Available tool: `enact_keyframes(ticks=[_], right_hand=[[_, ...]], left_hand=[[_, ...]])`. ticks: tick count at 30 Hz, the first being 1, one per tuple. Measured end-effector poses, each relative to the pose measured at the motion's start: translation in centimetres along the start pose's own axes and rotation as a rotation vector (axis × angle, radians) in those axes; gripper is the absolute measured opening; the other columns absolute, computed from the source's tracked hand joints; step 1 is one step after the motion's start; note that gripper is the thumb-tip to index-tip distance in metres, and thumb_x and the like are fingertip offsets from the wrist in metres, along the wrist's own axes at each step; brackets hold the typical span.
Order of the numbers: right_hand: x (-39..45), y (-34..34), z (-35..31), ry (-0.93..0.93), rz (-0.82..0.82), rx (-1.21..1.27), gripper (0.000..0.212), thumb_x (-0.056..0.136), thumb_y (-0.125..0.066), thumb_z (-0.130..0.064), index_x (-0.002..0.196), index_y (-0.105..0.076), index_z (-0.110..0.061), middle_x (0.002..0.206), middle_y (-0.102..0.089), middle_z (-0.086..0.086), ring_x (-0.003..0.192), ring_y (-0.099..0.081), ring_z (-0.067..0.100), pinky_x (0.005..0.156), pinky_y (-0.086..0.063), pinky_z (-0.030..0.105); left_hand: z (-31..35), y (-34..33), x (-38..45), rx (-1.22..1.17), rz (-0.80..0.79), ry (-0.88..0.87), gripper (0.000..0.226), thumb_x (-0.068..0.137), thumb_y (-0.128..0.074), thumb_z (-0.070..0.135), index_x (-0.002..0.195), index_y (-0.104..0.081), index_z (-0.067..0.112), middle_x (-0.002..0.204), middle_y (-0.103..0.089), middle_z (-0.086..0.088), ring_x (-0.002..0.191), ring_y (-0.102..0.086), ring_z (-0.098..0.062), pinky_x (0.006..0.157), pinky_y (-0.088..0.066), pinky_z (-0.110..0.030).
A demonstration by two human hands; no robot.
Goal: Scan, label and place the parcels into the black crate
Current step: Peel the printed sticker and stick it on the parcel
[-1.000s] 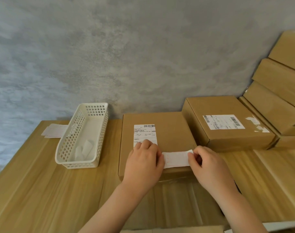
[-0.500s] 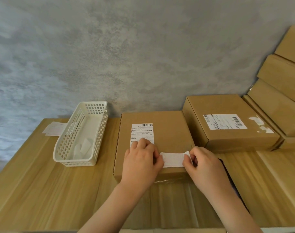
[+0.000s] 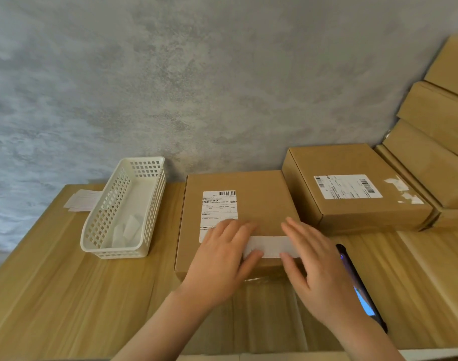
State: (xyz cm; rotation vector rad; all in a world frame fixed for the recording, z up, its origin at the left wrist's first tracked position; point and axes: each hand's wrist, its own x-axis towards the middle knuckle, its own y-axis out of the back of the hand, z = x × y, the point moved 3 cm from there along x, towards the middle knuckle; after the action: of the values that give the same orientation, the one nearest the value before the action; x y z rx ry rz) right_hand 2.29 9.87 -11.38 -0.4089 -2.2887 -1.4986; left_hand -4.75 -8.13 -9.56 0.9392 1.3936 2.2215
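Now both the left hand (image 3: 222,259) and right hand (image 3: 319,272) press flat-fingered on a white label (image 3: 270,246) across the brown parcel (image 3: 259,194).

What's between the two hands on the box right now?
In the head view, a white label strip lies on the box between the left hand and the right hand.

Both forearms reach forward from the bottom edge and converge toward each other, bare to the wrist. The left hand (image 3: 222,259) lies palm down with its fingers straight and together, pointing away from the body, its thumb spread out to the right toward the other hand. The right hand (image 3: 316,272) lies just beside it, also palm down and flat, its fingers extended and angled up to the left, its thumb reaching in toward the left thumb without touching it.
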Motion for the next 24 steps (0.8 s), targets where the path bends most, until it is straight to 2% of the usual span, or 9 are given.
enact_keyframes(ticks=[3, 9, 11, 13, 15, 17, 19, 21, 24], right_hand=[[-1.2, -1.2, 0.5, 0.046, -0.142, -0.110, 0.064, 0.102, -0.029, -0.055, 0.155, -0.029, -0.020, 0.162, -0.026, -0.006, 0.150, -0.020, 0.012, 0.120, -0.018, 0.035], [-1.2, -1.4, 0.7, 0.012, -0.239, -0.152, 0.069, 0.101, -0.020, -0.062, 0.154, -0.030, -0.020, 0.161, -0.027, -0.003, 0.150, -0.023, 0.015, 0.120, -0.020, 0.037], [-1.1, -1.2, 0.8, -0.036, -0.238, -0.014, 0.071, 0.098, -0.021, -0.067, 0.154, -0.029, -0.025, 0.162, -0.023, -0.010, 0.151, -0.016, 0.007, 0.121, -0.022, 0.031], [-1.1, -0.8, 0.8, -0.183, -0.220, 0.269, 0.066, 0.095, -0.033, -0.067, 0.152, -0.027, -0.035, 0.161, -0.019, -0.022, 0.149, -0.009, -0.004, 0.116, -0.020, 0.022], [-1.2, -0.2, 0.9, -0.331, -0.114, 0.460, 0.058, 0.095, -0.045, -0.056, 0.148, -0.031, -0.037, 0.156, -0.025, -0.025, 0.145, -0.016, -0.008, 0.111, -0.022, 0.011], [-1.3, 0.2, 1.6, -0.496, -0.049, 0.564, 0.055, 0.094, -0.049, -0.045, 0.146, -0.037, -0.034, 0.150, -0.037, -0.021, 0.139, -0.030, -0.004, 0.107, -0.030, 0.012], [-1.2, 0.1, 2.4, -0.651, -0.071, 0.668, 0.048, 0.098, -0.051, -0.037, 0.145, -0.041, -0.032, 0.136, -0.050, -0.021, 0.131, -0.042, 0.004, 0.099, -0.040, 0.019], [-0.7, 0.0, 2.9, -0.747, -0.112, 0.749, 0.044, 0.100, -0.051, -0.037, 0.142, -0.044, -0.033, 0.120, -0.054, -0.025, 0.122, -0.050, 0.008, 0.089, -0.044, 0.020], [0.1, -0.6, 3.3, -0.893, -0.189, 0.835, 0.036, 0.099, -0.050, -0.046, 0.133, -0.051, -0.037, 0.118, -0.060, -0.017, 0.114, -0.056, 0.010, 0.099, -0.049, 0.037]], left_hand=[[-0.1, -0.6, -1.0, 0.187, -0.103, -0.116, 0.063, 0.100, -0.034, 0.059, 0.148, -0.043, 0.019, 0.152, -0.046, 0.001, 0.140, -0.043, -0.017, 0.114, -0.039, -0.041], [-0.4, -1.2, -1.8, 0.355, -0.196, -0.083, 0.078, 0.095, -0.031, 0.065, 0.149, -0.042, 0.010, 0.154, -0.042, -0.010, 0.140, -0.045, -0.025, 0.112, -0.041, -0.046], [-0.4, -1.0, -1.7, 0.336, -0.259, -0.059, 0.080, 0.095, -0.029, 0.067, 0.150, -0.040, 0.010, 0.155, -0.039, -0.010, 0.141, -0.042, -0.026, 0.113, -0.039, -0.047], [-0.4, -0.5, -1.6, 0.262, -0.314, -0.045, 0.084, 0.095, -0.020, 0.072, 0.156, -0.026, 0.014, 0.162, -0.022, -0.006, 0.150, -0.025, -0.023, 0.120, -0.026, -0.046], [-0.6, 0.8, -1.6, 0.099, -0.300, 0.037, 0.086, 0.091, -0.013, 0.075, 0.159, -0.008, 0.023, 0.164, 0.001, 0.005, 0.153, 0.001, -0.013, 0.125, -0.001, -0.036], [-1.2, 2.2, -1.6, -0.025, -0.232, 0.161, 0.083, 0.090, -0.015, 0.075, 0.158, -0.008, 0.029, 0.160, -0.001, 0.017, 0.150, 0.004, -0.004, 0.122, 0.007, -0.029], [-2.6, 3.4, -1.6, -0.099, -0.112, 0.286, 0.076, 0.091, -0.026, 0.070, 0.156, -0.018, 0.030, 0.156, -0.015, 0.021, 0.149, -0.006, -0.004, 0.121, 0.001, -0.029], [-4.5, 3.7, -1.9, -0.212, -0.021, 0.446, 0.066, 0.097, -0.042, 0.055, 0.154, -0.025, 0.027, 0.158, -0.025, 0.014, 0.147, -0.018, -0.007, 0.122, -0.013, -0.033], [-6.3, 3.3, -2.4, -0.574, 0.050, 0.728, 0.056, 0.100, -0.051, 0.036, 0.151, -0.032, 0.026, 0.147, -0.044, 0.008, 0.125, -0.044, 0.000, 0.106, -0.039, -0.027]])
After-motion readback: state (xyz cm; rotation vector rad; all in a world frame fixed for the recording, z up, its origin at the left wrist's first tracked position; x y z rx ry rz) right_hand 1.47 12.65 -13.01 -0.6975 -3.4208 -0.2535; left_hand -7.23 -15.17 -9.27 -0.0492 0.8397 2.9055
